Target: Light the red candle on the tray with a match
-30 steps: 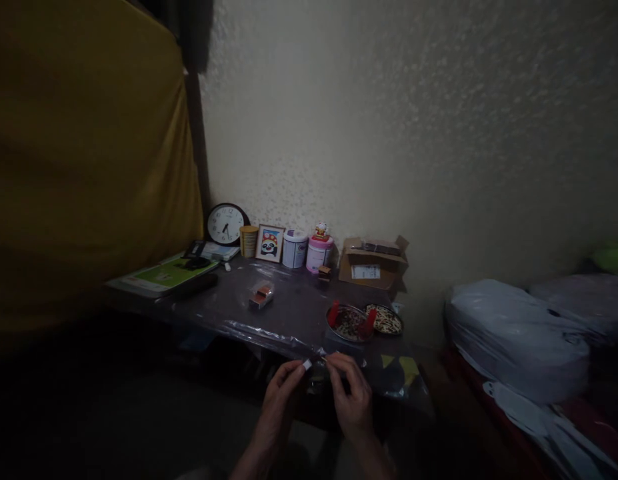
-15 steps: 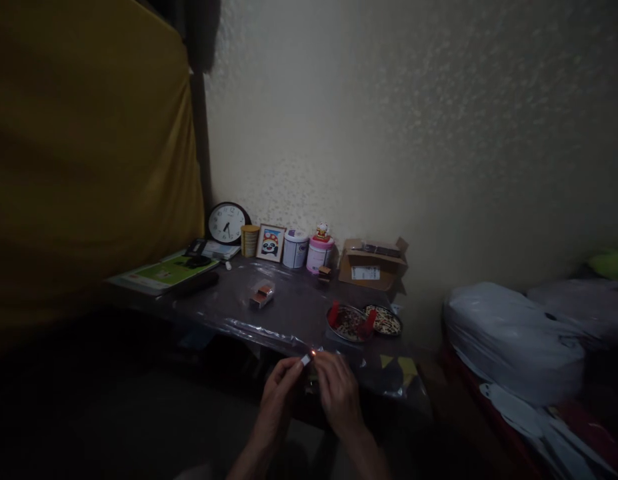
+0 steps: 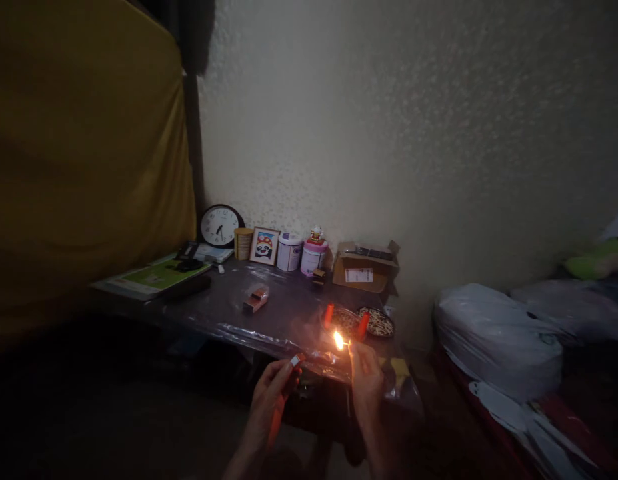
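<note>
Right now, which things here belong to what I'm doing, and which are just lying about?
In the job:
lit match, in your right hand
small box, in your left hand
probably the red sticks near the flame

Seemingly just lying about:
clock
framed picture
cardboard box
white bag

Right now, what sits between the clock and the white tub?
In the head view, a yellow container and a framed panda picture stand between the clock and the white tub.

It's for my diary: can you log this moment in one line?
left hand: holds matchbox; right hand: holds lit match; red candles: unlit
</note>
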Motion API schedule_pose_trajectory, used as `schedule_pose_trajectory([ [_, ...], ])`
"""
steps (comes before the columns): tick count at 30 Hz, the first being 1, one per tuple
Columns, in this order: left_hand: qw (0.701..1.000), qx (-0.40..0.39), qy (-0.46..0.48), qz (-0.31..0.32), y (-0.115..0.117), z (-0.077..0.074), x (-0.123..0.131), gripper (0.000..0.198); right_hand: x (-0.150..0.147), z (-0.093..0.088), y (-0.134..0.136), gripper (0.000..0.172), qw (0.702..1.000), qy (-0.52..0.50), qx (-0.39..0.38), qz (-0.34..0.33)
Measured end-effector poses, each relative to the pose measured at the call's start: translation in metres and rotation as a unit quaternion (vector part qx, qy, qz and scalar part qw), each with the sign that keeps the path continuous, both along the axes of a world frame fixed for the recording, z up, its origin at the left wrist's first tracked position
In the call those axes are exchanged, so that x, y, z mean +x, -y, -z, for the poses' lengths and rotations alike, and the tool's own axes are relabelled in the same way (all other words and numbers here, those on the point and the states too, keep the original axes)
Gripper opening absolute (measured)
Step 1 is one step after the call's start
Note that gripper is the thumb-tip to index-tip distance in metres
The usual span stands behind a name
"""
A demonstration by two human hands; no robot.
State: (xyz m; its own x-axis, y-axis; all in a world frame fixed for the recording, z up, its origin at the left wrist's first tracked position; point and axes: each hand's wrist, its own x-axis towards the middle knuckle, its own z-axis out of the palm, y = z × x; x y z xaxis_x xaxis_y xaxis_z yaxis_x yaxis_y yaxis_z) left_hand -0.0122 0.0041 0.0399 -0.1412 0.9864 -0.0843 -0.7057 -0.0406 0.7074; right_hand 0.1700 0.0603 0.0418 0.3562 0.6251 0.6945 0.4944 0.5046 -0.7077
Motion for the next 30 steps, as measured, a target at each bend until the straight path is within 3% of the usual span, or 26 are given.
schedule_pose_trajectory([
  [17,1.0,0.004,0.007,-0.004,-0.004,0.005,-0.001,0.027,-0.004,-0.019,-0.009,0.023,0.999,-0.039,0.029,-0.002],
  [30,1.0,-0.002,0.018,0.011,-0.004,0.006,-0.003,0.026,-0.007,-0.034,-0.021,0.022,0.999,0.001,0.035,-0.022],
])
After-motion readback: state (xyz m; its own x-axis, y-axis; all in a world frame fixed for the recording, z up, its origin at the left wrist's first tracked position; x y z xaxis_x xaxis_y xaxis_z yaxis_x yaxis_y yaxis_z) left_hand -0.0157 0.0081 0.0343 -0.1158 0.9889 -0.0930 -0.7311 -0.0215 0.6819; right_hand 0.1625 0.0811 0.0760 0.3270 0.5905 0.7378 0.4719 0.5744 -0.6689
